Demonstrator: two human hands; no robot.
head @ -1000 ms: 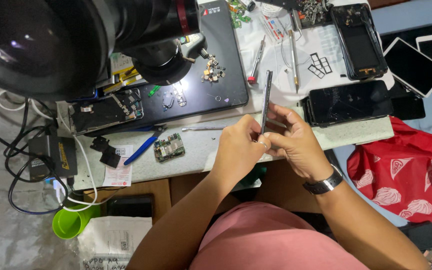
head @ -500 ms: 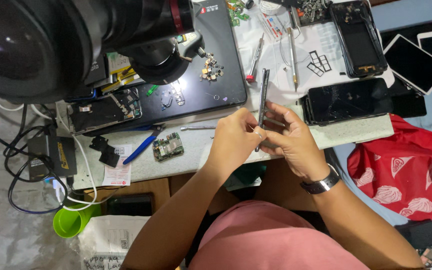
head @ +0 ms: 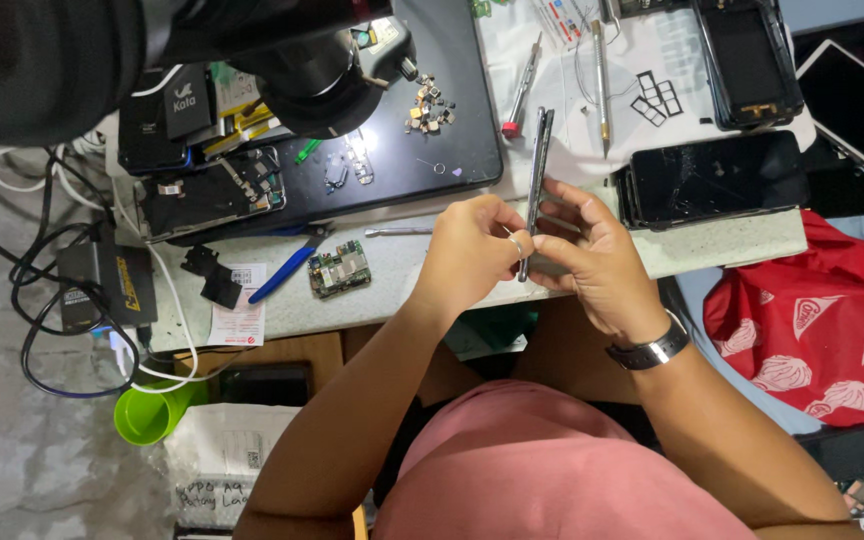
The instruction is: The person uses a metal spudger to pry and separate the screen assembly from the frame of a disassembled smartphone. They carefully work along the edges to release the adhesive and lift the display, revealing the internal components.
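Note:
I hold a thin dark phone (head: 538, 165) edge-on and upright over the front of the white worktable (head: 712, 245). My right hand (head: 592, 255) wraps its lower end from the right, with a watch on that wrist. My left hand (head: 467, 255) pinches the same lower edge from the left, and a small shiny metal bit shows at its fingertips. The phone's lower end is hidden between my fingers.
A black mat (head: 452, 165) carries opened phones, small parts and a microscope head (head: 322, 70). A green circuit board (head: 339, 268), blue-handled tool (head: 282, 272), tweezers (head: 397, 231), screwdriver (head: 518, 95) and dark phones (head: 717, 180) lie nearby. A red bag (head: 822, 330), a green cup (head: 147, 410) and cables are below.
Both hands stay on the phone in about the same place. The fingers have shifted a little along its lower edge.

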